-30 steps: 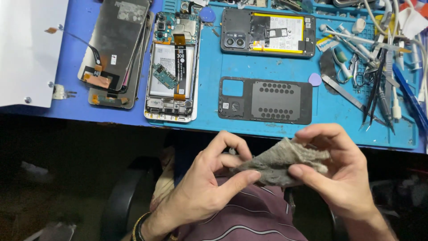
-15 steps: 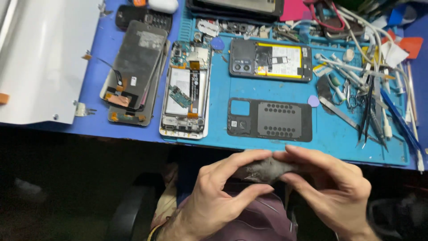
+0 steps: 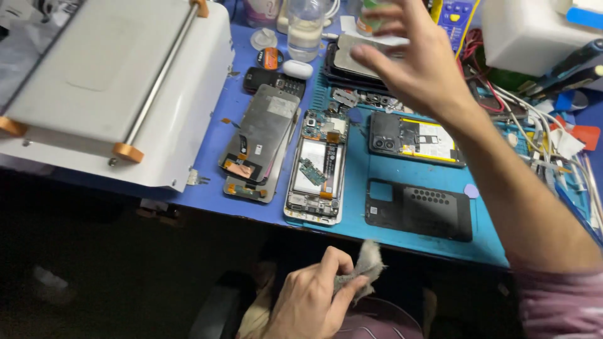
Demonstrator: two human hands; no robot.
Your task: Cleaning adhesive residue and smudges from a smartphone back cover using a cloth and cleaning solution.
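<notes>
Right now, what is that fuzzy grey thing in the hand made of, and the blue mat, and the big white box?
The grey rag pinched in the left hand looks like soft worn cloth: crumpled, with frayed edges. The blue mat seems to be matte rubber or silicone, lying flat with moulded ridges. The white machine looks like painted metal or hard plastic, smooth, with a shiny metal rod on top.

On the tabletop (image 3: pixel 352 188) the opened phone frame (image 3: pixel 316 168) lies between the screen panel (image 3: pixel 260 143) to its left and the battery-side phone body (image 3: pixel 416 139) to its right. The back cover (image 3: pixel 419 209) lies nearer me, before that body. The machine (image 3: pixel 107 88) sits far left; the bottle (image 3: pixel 306 28) stands behind.
</notes>
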